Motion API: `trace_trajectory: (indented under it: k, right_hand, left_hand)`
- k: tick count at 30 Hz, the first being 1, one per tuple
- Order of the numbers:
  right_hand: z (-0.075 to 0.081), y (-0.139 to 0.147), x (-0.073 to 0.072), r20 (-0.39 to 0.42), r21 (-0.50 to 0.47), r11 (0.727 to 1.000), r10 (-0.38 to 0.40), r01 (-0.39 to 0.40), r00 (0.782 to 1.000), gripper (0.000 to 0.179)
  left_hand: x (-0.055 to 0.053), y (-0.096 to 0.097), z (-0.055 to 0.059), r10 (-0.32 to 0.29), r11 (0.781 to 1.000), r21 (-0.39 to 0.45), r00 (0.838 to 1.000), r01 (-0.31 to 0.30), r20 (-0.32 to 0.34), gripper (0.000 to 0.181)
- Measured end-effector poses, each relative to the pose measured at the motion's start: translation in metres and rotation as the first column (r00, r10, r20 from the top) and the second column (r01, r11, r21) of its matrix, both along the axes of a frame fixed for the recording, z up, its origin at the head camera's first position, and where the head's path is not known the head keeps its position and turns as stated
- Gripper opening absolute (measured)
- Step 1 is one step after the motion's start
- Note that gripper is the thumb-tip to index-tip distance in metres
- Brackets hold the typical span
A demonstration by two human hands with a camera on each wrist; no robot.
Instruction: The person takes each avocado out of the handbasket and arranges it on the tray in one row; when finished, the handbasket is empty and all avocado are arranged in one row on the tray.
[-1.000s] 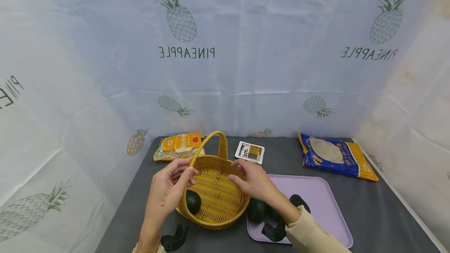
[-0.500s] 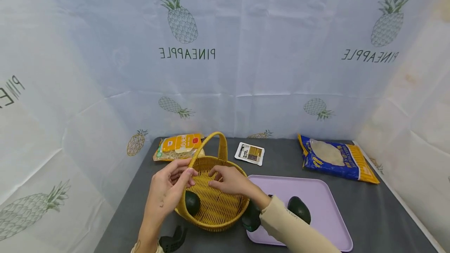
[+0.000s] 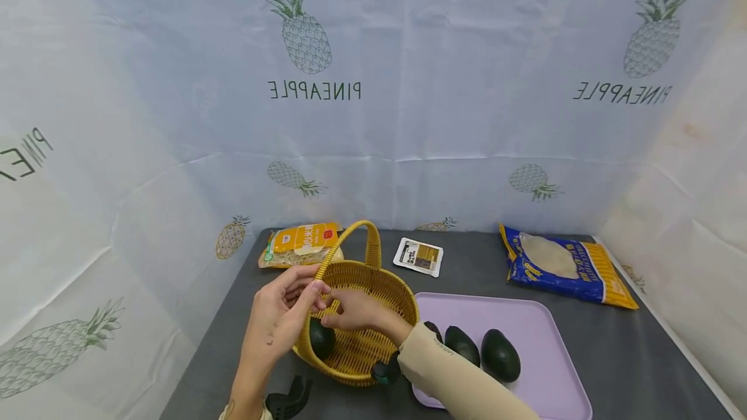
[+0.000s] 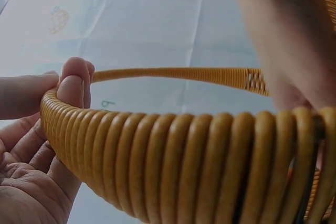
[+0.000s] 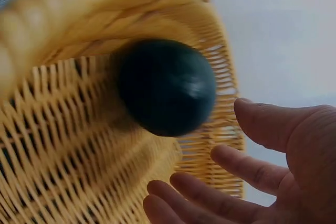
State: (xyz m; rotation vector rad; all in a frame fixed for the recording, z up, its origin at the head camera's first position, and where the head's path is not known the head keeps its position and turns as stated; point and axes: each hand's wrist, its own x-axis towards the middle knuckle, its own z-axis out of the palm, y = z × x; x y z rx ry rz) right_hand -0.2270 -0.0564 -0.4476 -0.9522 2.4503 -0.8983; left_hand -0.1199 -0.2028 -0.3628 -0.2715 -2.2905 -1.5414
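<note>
My left hand (image 3: 274, 323) pinches the arched handle (image 4: 157, 156) of a yellow woven basket (image 3: 403, 284), as the left wrist view also shows. One dark green avocado (image 5: 168, 87) lies inside, against the wall on the basket's left. My right hand (image 3: 358, 312) reaches over the basket from the right, fingers spread and slightly bent. In the right wrist view its thumb and fingers (image 5: 226, 203) are apart from the avocado, with nothing between them. On a lilac tray (image 3: 543, 336) to the right lie more avocados (image 3: 500, 355), one partly hidden behind the right sleeve.
A yellow-orange food packet (image 3: 303, 242) lies behind the basket. A small white-edged packet (image 3: 418, 256) is at the back middle of the dark table (image 3: 467, 264). A blue and yellow bag (image 3: 566, 264) rests at the back right. Printed curtains enclose the table.
My right hand has moved left and down into the basket toward the avocado. Its sleeve has shifted off the tray's avocados, so more of them shows. The left hand stays on the handle.
</note>
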Motion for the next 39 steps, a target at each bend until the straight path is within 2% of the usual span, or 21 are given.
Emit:
trace_trajectory:
  k: [4, 8, 13, 18, 20, 22, 27, 31, 33, 34, 39]
  right_hand:
    - [-0.009, -0.006, 0.002, -0.012, 0.062, 0.998, -0.008, 0.009, 1.000, 0.030]
    - [-0.011, -0.008, 0.002, -0.006, 0.089, 0.996, -0.023, 0.023, 1.000, 0.031]
    - [-0.003, -0.006, -0.002, 0.018, 0.115, 0.993, 0.011, -0.013, 1.000, 0.037]
    - [0.009, -0.005, -0.009, 0.024, 0.083, 0.995, 0.045, -0.047, 0.999, 0.041]
    - [0.011, -0.005, -0.010, 0.048, 0.068, 0.996, 0.054, -0.057, 0.997, 0.038]
    - [0.011, -0.007, -0.011, 0.111, 0.065, 0.996, 0.046, -0.053, 0.993, 0.041]
    - [0.011, -0.015, -0.008, 0.270, 0.088, 0.995, 0.029, -0.055, 0.963, 0.050]
    - [0.011, -0.022, -0.007, 0.310, 0.111, 0.990, 0.045, -0.083, 0.950, 0.044]
    - [0.012, -0.025, -0.006, 0.334, 0.115, 0.989, 0.050, -0.093, 0.941, 0.049]
    - [0.012, -0.025, -0.006, 0.336, 0.119, 0.987, 0.059, -0.104, 0.940, 0.052]
    - [0.012, -0.028, -0.007, 0.202, 0.188, 0.955, 0.193, -0.232, 0.960, 0.051]
  left_hand:
    - [0.000, 0.000, 0.000, -0.005, 1.000, 0.000, 1.000, 0.005, -0.010, 0.025]
    - [0.000, 0.000, 0.000, -0.011, 1.000, 0.004, 1.000, 0.011, -0.010, 0.025]
    - [0.000, 0.000, 0.001, -0.006, 1.000, 0.004, 1.000, 0.006, 0.003, 0.026]
    - [0.000, 0.000, 0.002, 0.002, 1.000, 0.014, 1.000, -0.002, 0.013, 0.025]
    - [0.001, 0.000, 0.002, 0.002, 1.000, 0.017, 1.000, -0.002, 0.016, 0.024]
    - [0.001, 0.001, 0.002, 0.002, 1.000, 0.016, 1.000, -0.003, 0.023, 0.024]
    - [0.002, 0.001, 0.002, 0.004, 1.000, 0.017, 0.999, -0.004, 0.041, 0.024]
    - [0.002, 0.001, 0.002, 0.008, 1.000, 0.015, 0.999, -0.008, 0.044, 0.024]
    - [0.002, 0.001, 0.003, 0.009, 1.000, 0.015, 0.999, -0.010, 0.049, 0.024]
    - [0.002, 0.001, 0.003, 0.010, 1.000, 0.016, 0.999, -0.011, 0.052, 0.024]
    - [0.001, 0.002, 0.004, 0.007, 1.000, 0.020, 0.998, -0.009, 0.061, 0.024]
